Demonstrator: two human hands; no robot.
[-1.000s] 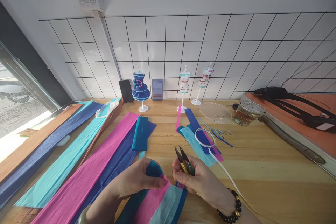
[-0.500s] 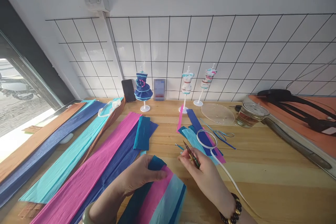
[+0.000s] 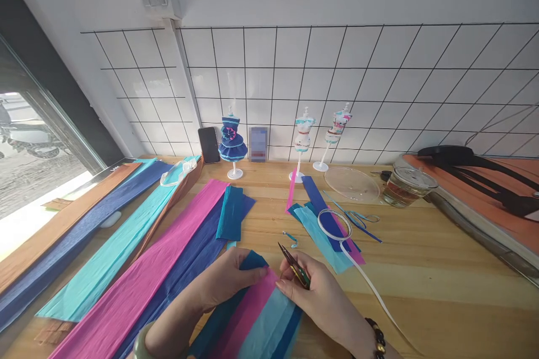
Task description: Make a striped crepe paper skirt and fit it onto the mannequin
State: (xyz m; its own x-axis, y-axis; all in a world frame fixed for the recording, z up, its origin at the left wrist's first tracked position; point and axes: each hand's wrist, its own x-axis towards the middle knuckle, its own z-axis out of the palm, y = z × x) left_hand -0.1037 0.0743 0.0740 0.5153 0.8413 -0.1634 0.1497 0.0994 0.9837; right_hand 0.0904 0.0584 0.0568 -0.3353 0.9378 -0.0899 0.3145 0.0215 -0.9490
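Observation:
My left hand [image 3: 227,280] pinches the top of a striped crepe paper piece [image 3: 261,308], with teal, pink, light blue and dark blue bands, between thumb and fingers. My right hand [image 3: 320,294] is closed round pointed thread snips [image 3: 298,268], whose dark tips point up and to the left. My right thumb and a fingertip meet the paper's upper edge beside the pink and light blue bands. The lower part of the piece runs out of view. A small twisted blue scrap [image 3: 290,239] lies just beyond the snips.
Long crepe paper strips [image 3: 168,247] cover the left side. A roll of white tape [image 3: 334,225] rests on cut paper pieces [image 3: 311,224], near blue scissors [image 3: 362,217]. Dress forms [image 3: 233,146], a phone [image 3: 209,145] and a lidded glass jar [image 3: 408,186] stand at the back.
My right hand has moved left and down with the snips, and its fingertips now touch the striped paper's edge. My left hand keeps its hold.

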